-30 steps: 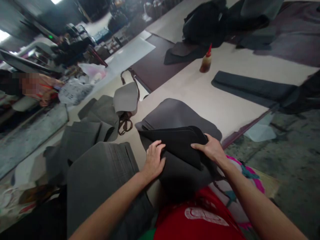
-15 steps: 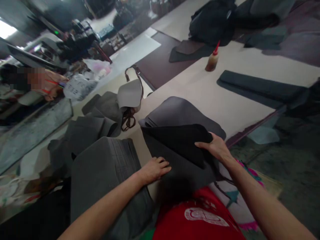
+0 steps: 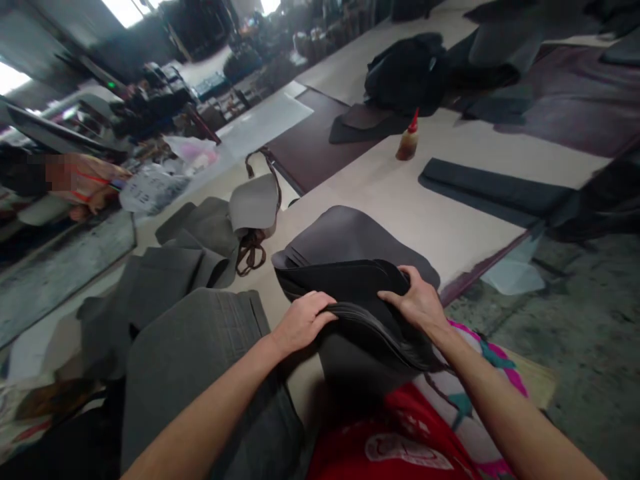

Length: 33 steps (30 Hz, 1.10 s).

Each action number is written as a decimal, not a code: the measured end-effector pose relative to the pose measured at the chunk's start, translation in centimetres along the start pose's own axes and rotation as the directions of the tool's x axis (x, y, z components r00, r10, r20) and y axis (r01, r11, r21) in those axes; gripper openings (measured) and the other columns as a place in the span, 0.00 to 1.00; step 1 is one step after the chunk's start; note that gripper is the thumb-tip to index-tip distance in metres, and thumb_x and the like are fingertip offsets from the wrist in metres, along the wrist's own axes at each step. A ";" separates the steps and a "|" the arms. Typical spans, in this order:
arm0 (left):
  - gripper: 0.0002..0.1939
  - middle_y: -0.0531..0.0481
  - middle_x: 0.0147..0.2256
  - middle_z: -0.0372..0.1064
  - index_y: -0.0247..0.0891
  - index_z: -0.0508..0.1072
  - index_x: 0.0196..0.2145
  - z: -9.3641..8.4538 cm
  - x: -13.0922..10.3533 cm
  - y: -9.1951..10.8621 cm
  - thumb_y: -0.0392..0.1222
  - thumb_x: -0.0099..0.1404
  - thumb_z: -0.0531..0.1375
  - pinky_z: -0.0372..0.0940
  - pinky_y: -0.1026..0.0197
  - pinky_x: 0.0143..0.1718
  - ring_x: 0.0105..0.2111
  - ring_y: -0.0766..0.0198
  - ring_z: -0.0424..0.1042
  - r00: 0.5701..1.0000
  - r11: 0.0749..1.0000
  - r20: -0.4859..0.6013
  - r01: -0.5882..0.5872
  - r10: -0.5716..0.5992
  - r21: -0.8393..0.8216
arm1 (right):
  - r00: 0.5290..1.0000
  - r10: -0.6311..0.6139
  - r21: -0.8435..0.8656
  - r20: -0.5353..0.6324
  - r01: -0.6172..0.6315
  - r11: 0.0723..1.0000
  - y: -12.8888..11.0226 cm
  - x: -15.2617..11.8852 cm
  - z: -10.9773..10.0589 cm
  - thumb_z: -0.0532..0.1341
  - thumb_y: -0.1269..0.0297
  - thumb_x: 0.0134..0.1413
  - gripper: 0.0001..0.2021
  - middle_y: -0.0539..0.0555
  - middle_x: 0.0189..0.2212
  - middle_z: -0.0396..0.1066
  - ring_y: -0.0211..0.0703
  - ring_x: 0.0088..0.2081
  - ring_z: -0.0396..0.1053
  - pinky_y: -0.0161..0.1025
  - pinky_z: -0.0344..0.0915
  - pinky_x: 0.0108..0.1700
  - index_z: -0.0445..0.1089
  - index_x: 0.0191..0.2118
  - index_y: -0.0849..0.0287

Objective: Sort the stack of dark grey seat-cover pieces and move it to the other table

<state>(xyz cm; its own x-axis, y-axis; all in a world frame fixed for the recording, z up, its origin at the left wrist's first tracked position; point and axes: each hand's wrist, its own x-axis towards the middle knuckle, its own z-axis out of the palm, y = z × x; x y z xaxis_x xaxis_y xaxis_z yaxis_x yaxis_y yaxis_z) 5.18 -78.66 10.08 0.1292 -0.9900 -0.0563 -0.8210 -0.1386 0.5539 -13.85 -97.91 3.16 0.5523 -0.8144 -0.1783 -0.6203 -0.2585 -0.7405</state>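
Observation:
A pile of dark grey and black leather-like sheets [image 3: 350, 233] lies on the table in front of me, its rear part flat. My left hand [image 3: 306, 321] is closed on the lifted, curved near edge of several layered sheets, thumb toward me. My right hand [image 3: 419, 300] grips the right edge of a raised black sheet [image 3: 340, 281] of the same pile, thumb on its near face. Between the two hands the layers stand apart in a gap. Left of my left hand sits a thick stack of grey sheets [image 3: 175, 367]. Whether the sheets are leather or fabric I cannot tell.
A glue-like bottle with a red pointed cap [image 3: 408, 139] stands farther back. Right of it lies a folded dark piece [image 3: 490, 190]. Grey pieces with a brown strap [image 3: 253, 257] are at the left. Another person [image 3: 90, 183] sits at far left. The table edge [image 3: 485, 267] drops off right.
My left hand has risen from lying on the near sheets and now grips their lifted edge, which bends upward. My right hand keeps its hold on the black sheet. The view has shifted slightly.

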 end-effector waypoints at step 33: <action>0.18 0.53 0.31 0.68 0.38 0.72 0.32 3.1 4.8 -1.8 0.53 0.52 0.70 0.60 0.62 0.33 0.33 0.61 0.68 0.992 0.993 -0.060 0.114 -0.114 -0.011 | 0.878 -0.414 0.021 0.241 0.422 0.906 -3.2 -0.7 0.5 0.53 0.70 0.59 0.13 0.53 0.39 0.77 0.44 0.41 0.73 0.38 0.66 0.44 0.76 0.40 0.54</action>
<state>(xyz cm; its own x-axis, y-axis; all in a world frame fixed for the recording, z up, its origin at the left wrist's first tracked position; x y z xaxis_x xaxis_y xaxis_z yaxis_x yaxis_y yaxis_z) 5.55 -83.26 6.25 0.2555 -0.9643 -0.0689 -0.7950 -0.2501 0.5527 -12.00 -96.29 5.32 0.8757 -0.4828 -0.0059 -0.3179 -0.5671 -0.7598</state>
